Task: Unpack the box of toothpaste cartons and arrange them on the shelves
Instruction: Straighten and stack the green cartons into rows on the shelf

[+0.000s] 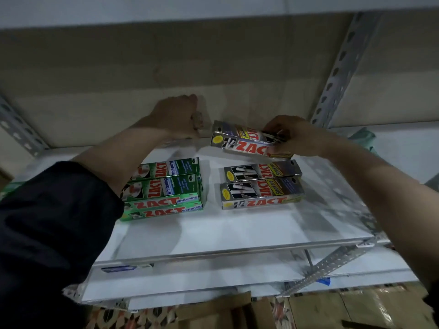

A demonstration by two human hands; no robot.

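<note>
Left sleeve (47,222): at 8 o'clock we see a dark sleeve pushed up the forearm, which crosses over the left end of the green stack.
Left hand (177,117): at 11 o'clock, raised near the back wall above the shelf, fingers curled in on themselves; we see nothing held in it.
Green cartons (164,188): left of centre on the white shelf (213,231), we count ZACT Whitening cartons lying flat, stacked two high in two rows; how many the arm hides we cannot tell.
Silver stack (262,189): just right of centre, ZACT Smokers cartons lie flat in two rows, apart from the green cartons with bare shelf between.
Held carton (240,141): at 1 o'clock, one more silver carton, tilted, above the back row of the silver stack and clear of it.
Right hand (294,136): at 2 o'clock, its fingers and thumb clamped round the right end of the held carton.
Upright post (342,67): at 1 o'clock, a perforated grey metal post rises behind the right hand.
Cardboard boxes (344,307): at 5 o'clock, brown boxes sit below the shelf.
</note>
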